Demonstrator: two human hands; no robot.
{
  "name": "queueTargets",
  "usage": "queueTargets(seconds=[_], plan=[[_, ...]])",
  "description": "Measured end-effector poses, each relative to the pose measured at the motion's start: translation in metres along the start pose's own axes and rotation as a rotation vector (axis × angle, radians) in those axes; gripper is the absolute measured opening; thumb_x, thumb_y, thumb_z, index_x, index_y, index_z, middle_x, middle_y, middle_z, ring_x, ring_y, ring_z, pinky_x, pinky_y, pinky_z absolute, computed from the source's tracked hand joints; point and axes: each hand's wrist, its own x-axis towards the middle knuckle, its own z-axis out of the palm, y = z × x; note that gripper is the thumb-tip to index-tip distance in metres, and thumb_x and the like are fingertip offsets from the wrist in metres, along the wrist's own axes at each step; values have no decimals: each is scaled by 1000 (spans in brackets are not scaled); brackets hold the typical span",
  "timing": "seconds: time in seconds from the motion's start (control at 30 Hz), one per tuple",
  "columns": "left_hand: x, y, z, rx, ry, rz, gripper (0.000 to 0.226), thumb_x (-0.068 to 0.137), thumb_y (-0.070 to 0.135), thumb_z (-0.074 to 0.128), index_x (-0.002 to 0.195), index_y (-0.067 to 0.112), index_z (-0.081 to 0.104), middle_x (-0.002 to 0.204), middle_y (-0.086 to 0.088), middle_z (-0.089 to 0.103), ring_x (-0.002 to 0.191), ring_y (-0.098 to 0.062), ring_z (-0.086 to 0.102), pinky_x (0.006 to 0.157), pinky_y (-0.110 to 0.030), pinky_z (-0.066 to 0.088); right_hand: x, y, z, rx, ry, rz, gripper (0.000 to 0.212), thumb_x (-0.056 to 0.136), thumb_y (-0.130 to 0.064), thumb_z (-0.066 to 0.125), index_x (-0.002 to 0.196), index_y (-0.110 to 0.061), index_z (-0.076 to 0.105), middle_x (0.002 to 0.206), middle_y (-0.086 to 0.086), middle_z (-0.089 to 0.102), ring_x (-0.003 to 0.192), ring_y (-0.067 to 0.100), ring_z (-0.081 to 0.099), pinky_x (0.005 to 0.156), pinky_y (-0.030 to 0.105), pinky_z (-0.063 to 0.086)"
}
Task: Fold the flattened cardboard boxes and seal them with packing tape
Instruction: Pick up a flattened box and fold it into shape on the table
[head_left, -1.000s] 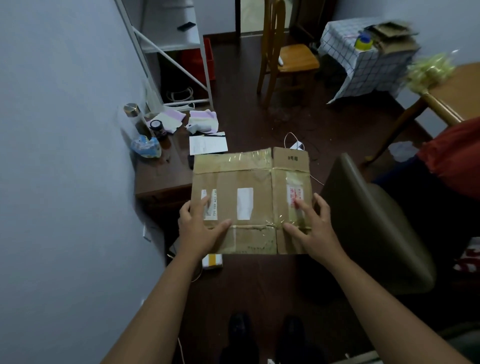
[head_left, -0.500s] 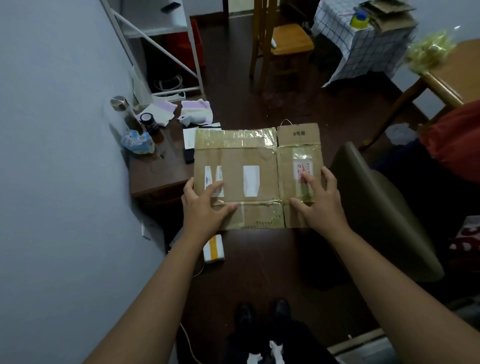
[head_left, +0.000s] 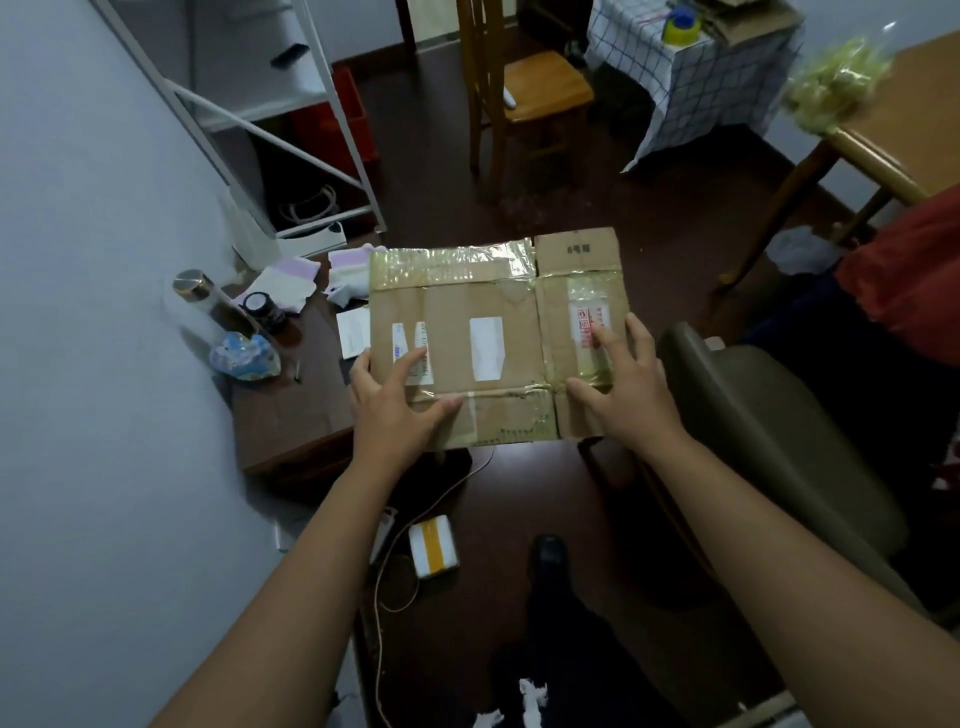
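A flattened cardboard box with old shiny tape and white labels faces me, held above the dark floor. My left hand holds its near left corner, thumb and forefinger lying on the front face. My right hand holds the near right part, fingers spread over the red-printed label. A white roll or packet with a yellow band lies on the floor below the box; I cannot tell whether it is tape.
A low dark table at the left carries a bottle, a jar, cloths and paper. An olive chair stands close on the right. Farther off are a wooden chair, a white shelf frame and a checked-cloth table. A cord trails across the floor.
Both hands kept their hold while the box moved forward and up, away from me. My view tipped downward, so my legs and the floor packet show more.
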Motion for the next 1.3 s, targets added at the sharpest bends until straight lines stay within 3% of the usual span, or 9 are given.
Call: queueTargets(seconds=[0.17,0.5,0.67,0.9,1.3], plan=[[68,39,16,7,-1,1,69,74,45,81,136,36,52,154,-9,13,144,-25,12,117,-38,20,71,2,-22,-15,-8,29,72,89,-43,66,149,-33,27,163,-4,-1,139,37,26,106,48,36],[168,86,34,21,26,-6,68,74,41,83,134,35,53,152,-10,18,142,-27,17,115,-39,22,185,-3,-52,-14,-58,40,74,89,-42,65,151,-30,26,164,-2,-2,135,39,31,107,49,36],[221,100,51,31,0,40,72,71,45,83,135,39,49,155,-8,16,143,-31,17,117,-49,26,222,7,-59,7,-26,91,73,89,-43,65,150,-30,27,163,-3,-1,135,39,32,104,48,38],[314,112,90,40,-62,78,76,70,47,82,136,33,47,153,-11,18,139,-33,23,115,-48,28,298,21,-62,-41,-13,148,70,90,-46,63,149,-32,27,163,-3,0,139,39,29,105,51,38],[504,159,102,-7,-157,134,72,72,48,81,135,38,49,156,-7,12,143,-29,15,118,-45,23,469,6,-77,91,39,193,78,83,-53,70,149,-34,34,161,-12,0,144,31,26,112,54,35]])
